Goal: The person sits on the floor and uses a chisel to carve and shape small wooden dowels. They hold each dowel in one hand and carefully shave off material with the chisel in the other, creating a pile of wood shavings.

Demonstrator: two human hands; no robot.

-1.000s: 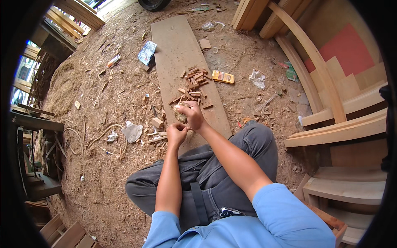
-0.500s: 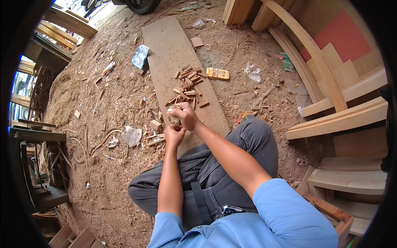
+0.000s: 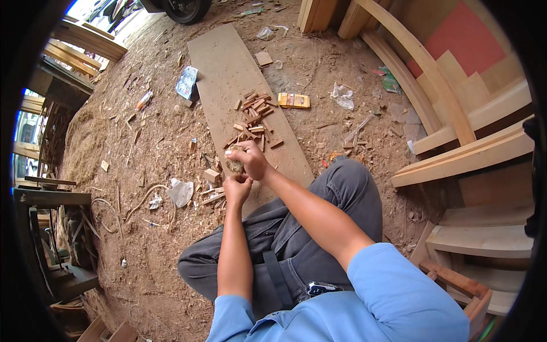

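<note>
My right hand (image 3: 254,161) is closed round a rough, brownish, rounded lump (image 3: 234,164) whose exact kind I cannot make out. Just below it, my left hand (image 3: 237,187) is closed in a pinch, its fingertips close under the lump. Whatever those fingers hold is too small or too hidden to name. Both hands are over the near part of a long flat board (image 3: 219,62) on the ground. A loose heap of small reddish-brown wood pieces (image 3: 253,117) lies on the board just beyond my hands.
Shavings and litter cover the ground, with a yellow packet (image 3: 294,100) right of the board and a blue packet (image 3: 186,82) left of it. Offcut blocks (image 3: 212,175) lie beside my left hand. Curved timber frames (image 3: 467,151) stand at the right; a wheel (image 3: 187,8) shows at the far edge.
The view has shifted slightly, so the surroundings appear a little further left and up. My hands keep nearly the same grip and place over the board.
</note>
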